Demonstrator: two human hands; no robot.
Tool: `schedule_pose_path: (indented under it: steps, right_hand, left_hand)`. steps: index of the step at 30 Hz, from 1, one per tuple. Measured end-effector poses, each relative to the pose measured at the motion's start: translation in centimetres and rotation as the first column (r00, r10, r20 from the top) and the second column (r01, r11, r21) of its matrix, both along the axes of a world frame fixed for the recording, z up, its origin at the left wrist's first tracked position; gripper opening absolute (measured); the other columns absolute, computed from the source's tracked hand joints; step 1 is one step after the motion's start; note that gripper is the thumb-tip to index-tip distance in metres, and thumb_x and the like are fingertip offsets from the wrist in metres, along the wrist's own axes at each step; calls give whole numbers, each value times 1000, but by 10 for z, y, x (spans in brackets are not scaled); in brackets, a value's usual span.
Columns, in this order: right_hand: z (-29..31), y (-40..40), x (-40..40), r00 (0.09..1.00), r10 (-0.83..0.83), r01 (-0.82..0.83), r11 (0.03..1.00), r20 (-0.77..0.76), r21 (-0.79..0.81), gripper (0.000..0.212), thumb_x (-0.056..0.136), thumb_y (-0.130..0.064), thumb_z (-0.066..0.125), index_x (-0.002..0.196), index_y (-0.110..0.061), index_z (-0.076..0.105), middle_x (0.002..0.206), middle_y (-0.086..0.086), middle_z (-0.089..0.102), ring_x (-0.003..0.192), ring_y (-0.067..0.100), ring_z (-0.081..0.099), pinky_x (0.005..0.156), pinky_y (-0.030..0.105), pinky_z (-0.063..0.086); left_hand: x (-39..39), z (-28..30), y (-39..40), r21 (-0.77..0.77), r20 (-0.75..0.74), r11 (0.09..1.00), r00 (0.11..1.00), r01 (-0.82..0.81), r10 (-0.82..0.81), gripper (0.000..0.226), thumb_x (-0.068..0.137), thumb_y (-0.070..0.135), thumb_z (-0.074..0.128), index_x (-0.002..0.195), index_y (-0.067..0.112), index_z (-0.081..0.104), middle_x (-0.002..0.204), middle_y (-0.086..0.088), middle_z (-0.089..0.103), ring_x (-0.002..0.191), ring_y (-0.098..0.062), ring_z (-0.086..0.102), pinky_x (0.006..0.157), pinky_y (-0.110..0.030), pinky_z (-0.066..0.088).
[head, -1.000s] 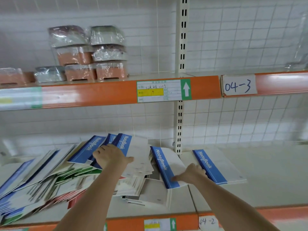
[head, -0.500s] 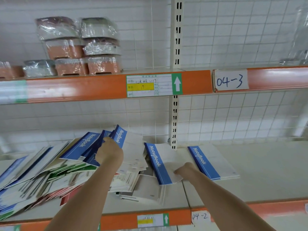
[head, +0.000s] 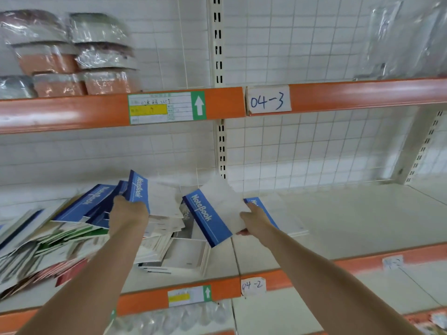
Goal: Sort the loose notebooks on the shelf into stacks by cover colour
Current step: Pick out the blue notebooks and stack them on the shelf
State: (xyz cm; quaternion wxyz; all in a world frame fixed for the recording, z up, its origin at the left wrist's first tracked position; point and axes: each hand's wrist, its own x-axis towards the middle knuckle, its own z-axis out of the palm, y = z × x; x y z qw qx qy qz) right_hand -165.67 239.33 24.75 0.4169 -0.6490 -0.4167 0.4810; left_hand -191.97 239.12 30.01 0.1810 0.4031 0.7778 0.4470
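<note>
Up off the shelf [head: 338, 221], the right hand [head: 254, 220] has a blue-spined notebook [head: 212, 213] lifted and tilted, fingers pinching its lower right edge. Just behind that grip another blue notebook [head: 278, 213] lies flat on the shelf. Over to its left, the left hand [head: 128, 212] grasps a second blue notebook [head: 150, 197] on top of the messy pile of notebooks [head: 60, 238], which mixes blue, green and red covers.

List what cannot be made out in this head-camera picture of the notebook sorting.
- Left hand fingers: hidden behind its own back, head view.
- Loose notebook pile: cut off by left edge, blurred.
- Green-bordered shelf label: writing too small.
- Flat blue-spined notebook: partly hidden by right hand.
</note>
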Motion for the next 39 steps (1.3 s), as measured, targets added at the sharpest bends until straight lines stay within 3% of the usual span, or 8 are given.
schedule_pose_path:
  steps: [5,7,12,20,24,27,31,39]
  right_hand:
    - [3,-12,61,998,-30,26,997,54,79,30,90,-1,40,116,-11,53,99,14,59,81,29,62,56,33,58]
    - [-1,-15,88,993,-52,43,995,106,85,28,89,-1,40,112,-8,54,94,14,59,74,28,60,45,24,48]
    - [-18,-12,137,959,-184,170,982,215,83,28,88,-1,37,110,-9,53,90,14,61,53,22,53,45,26,37]
    - [-38,6,157,949,-160,162,987,270,16,33,87,1,35,115,-3,52,93,16,61,60,23,56,44,24,36]
    - [-44,20,151,929,-104,110,994,354,4,32,86,-3,39,115,-2,53,104,17,61,83,31,60,61,32,50]
    - [-44,21,149,859,-37,58,998,511,-25,27,90,-6,42,117,-3,48,110,16,61,93,30,59,69,30,46]
    - [-50,21,151,682,11,21,999,731,-34,31,92,-9,44,123,-9,41,110,9,63,97,26,62,68,30,46]
    - [-50,23,162,418,44,-83,997,907,-10,30,92,-21,50,120,-16,41,121,1,52,111,20,48,76,28,39]
  left_hand:
    - [27,-6,-29,88,58,993,996,-74,69,33,96,8,46,128,-1,44,128,-28,54,114,-46,52,90,-49,41]
    - [40,-11,-37,118,104,986,989,-116,104,32,96,7,45,127,-1,46,123,-28,57,107,-46,55,81,-46,40]
    - [81,-23,-53,133,194,971,966,-199,171,31,96,4,41,125,-2,49,118,-28,59,105,-47,55,79,-44,40]
    - [128,-43,-58,163,285,961,944,-221,169,26,95,4,43,117,-1,56,110,-28,61,99,-44,57,79,-43,42]
    - [148,-54,-59,187,404,960,907,-207,117,21,92,5,46,108,8,59,106,-33,62,98,-55,57,85,-61,49]
    - [165,-59,-60,201,446,966,893,-161,56,15,93,5,47,101,11,58,104,-35,60,91,-56,56,78,-59,48]
    - [190,-67,-57,229,471,966,882,-121,-1,12,96,5,47,103,8,55,93,-22,60,63,-30,46,55,-31,37]
    - [242,-77,-35,189,449,982,892,-31,-58,9,97,11,47,104,14,52,101,-17,61,77,-31,53,70,-41,48]
